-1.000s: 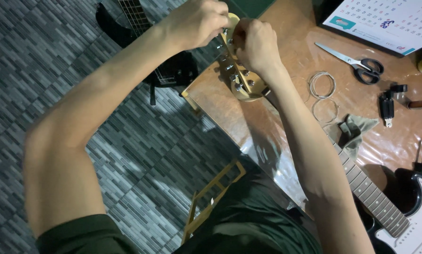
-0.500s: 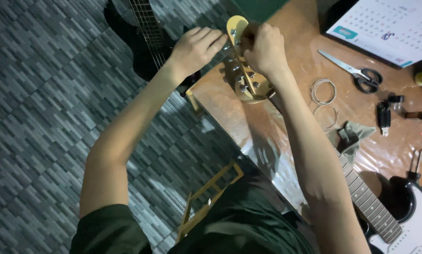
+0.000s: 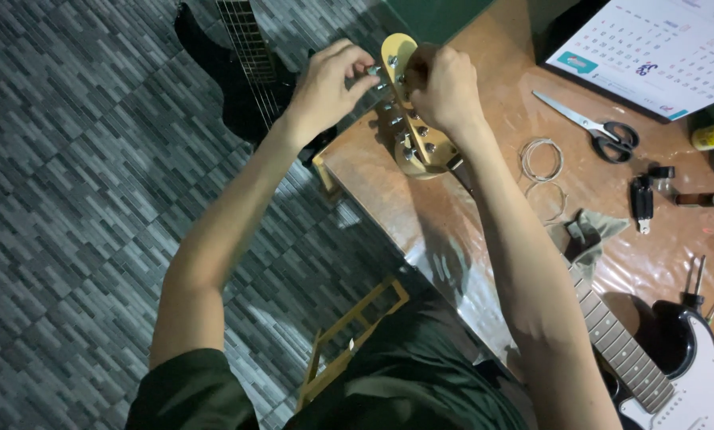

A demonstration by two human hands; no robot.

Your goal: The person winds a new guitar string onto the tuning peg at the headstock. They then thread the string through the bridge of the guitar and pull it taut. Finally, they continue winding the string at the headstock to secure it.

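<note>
Head view: left hand (image 3: 321, 87) fingers pinch tuning peg (image 3: 373, 72); right hand (image 3: 444, 84) grips headstock (image 3: 409, 119).

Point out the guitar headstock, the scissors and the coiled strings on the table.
guitar headstock (image 3: 417, 143), head view, on its pale wooden face near the lower pegs.
scissors (image 3: 618, 137), head view, on the black handle loops.
coiled strings (image 3: 542, 159), head view, on the upper coil's wire ring.

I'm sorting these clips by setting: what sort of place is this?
Probably a home room used for guitar repair: an electric guitar lies on a plastic-covered table, with coiled strings and scissors nearby, and a second black guitar lies on the floor.
</note>
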